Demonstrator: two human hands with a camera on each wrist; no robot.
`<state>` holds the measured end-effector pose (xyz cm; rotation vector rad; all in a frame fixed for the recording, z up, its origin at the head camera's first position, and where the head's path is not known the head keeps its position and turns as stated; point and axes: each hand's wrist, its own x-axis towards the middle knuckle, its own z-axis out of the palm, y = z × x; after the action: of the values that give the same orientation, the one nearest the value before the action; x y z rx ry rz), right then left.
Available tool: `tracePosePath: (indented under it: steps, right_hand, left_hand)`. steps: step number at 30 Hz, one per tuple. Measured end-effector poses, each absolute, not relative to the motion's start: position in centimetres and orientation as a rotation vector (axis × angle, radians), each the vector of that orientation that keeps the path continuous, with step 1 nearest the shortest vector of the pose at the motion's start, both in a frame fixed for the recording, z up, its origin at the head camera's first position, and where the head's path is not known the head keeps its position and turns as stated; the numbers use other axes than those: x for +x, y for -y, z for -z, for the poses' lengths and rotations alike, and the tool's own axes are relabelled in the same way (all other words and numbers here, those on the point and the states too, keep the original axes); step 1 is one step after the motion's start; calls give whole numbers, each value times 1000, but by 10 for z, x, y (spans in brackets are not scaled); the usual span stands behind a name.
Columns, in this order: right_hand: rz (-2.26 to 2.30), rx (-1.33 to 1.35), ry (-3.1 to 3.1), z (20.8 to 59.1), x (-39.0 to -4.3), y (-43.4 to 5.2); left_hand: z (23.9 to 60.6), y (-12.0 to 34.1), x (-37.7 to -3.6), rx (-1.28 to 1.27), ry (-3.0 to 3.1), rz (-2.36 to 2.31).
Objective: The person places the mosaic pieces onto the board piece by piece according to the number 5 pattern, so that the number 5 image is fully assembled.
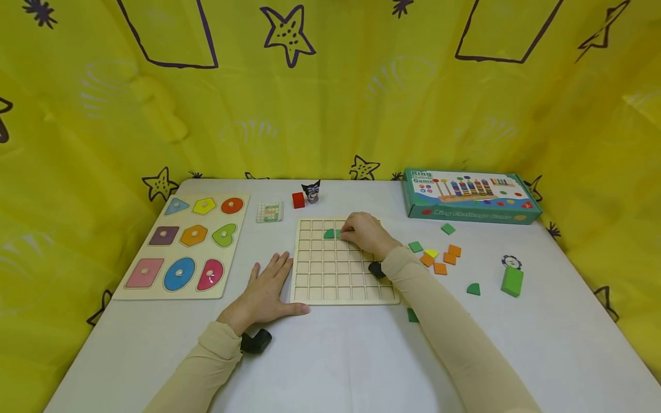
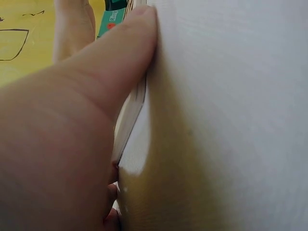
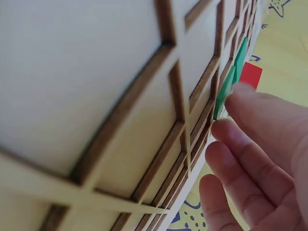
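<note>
Grid board (image 1: 330, 281) lies on the counter (image 1: 330, 355) between the hands. Left hand (image 1: 265, 292) flat on the counter, thumb against the board's near-left edge. Right hand (image 1: 364, 232) rests on the board's far rows, fingertips at two tiles (image 1: 332, 233) seated in cells. Shape puzzle (image 1: 186, 244) lies left of the left hand. Loose tiles (image 1: 439, 258) lie right of the right hand; game box (image 1: 470, 195) behind them.

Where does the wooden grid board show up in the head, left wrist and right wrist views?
Head: the grid board lies mid-table, between the two hands.
Left wrist: only its pale edge shows, running under the left thumb.
Right wrist: its cells fill the left and centre of the picture.
Shared landmark: the green pieces in the board, beside the right hand's fingertips, seen in head and right wrist views.
</note>
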<state>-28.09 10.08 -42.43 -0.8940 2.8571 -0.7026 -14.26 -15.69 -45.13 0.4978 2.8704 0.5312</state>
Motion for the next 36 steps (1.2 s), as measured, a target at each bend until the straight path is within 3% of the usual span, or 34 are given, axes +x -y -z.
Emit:
tracePosePath:
  steps: [7,24,36]
  right_hand:
    - [730,-997,-2822,421,-275,-119]
    - [880,-337,-2951,412,-260,-280]
    - [674,-48,-2935,419,-264,-306]
  left_hand:
    - [455,157,-142,482,-2865,-530]
    - [454,157,-145,491,-2872,-507]
    - [455,159,-145,493,-2869,-507]
